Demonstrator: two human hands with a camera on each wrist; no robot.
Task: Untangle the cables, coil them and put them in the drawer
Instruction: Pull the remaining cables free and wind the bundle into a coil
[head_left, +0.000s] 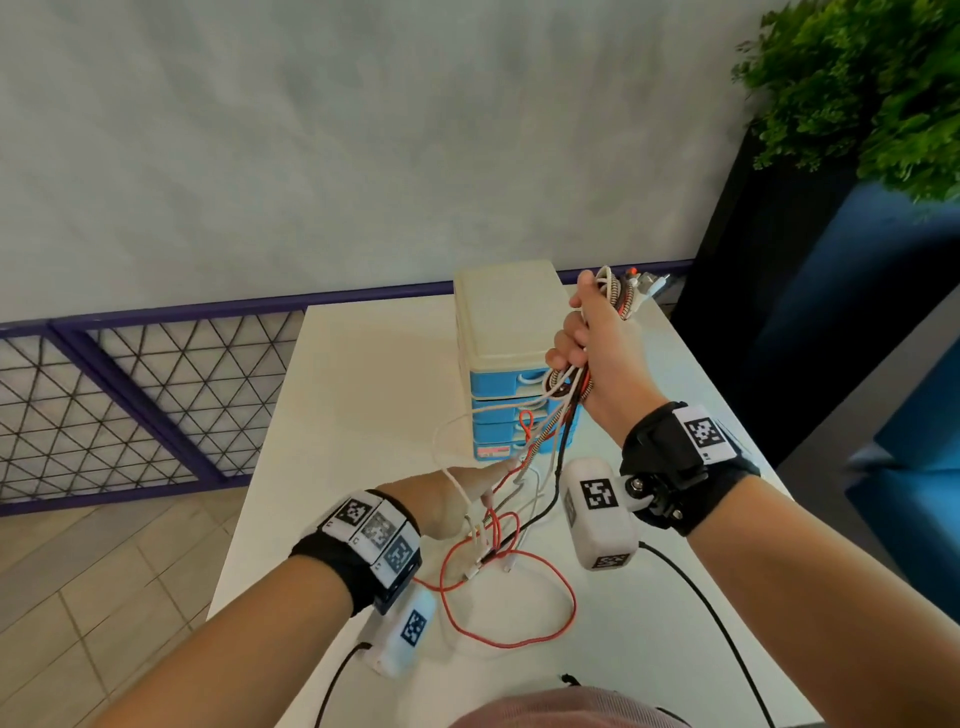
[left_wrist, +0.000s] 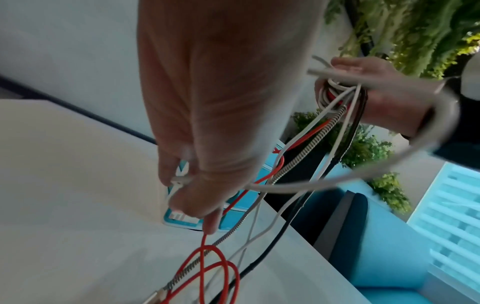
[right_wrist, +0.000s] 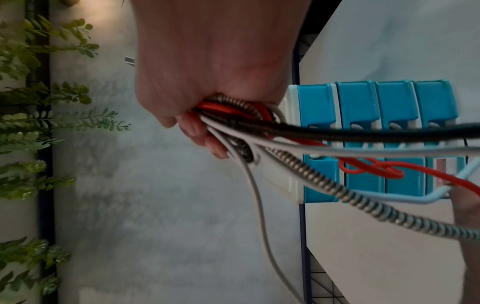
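Note:
My right hand (head_left: 576, 338) is raised in front of the drawer unit (head_left: 506, 312) and grips a bundle of tangled cables (head_left: 563, 387). From this fist (right_wrist: 202, 127) hang a black cable (right_wrist: 363, 133), a spring-wrapped cable (right_wrist: 337, 189), white cables and a knotted red cable (right_wrist: 374, 170). Lower down, my left hand (head_left: 496, 483) pinches the end of a white cable (left_wrist: 179, 182) between thumb and fingers (left_wrist: 166, 174). The red cable (head_left: 519, 603) lies in loose loops on the table below. The blue drawers (right_wrist: 363, 107) all look closed.
The white table (head_left: 363, 415) ends close on the left and right of my hands. A purple mesh railing (head_left: 130, 389) runs at the left. At the right are blue seats (head_left: 909, 493) and, further back, a green plant (head_left: 872, 78). Black wrist-camera leads (head_left: 717, 623) trail over the near table.

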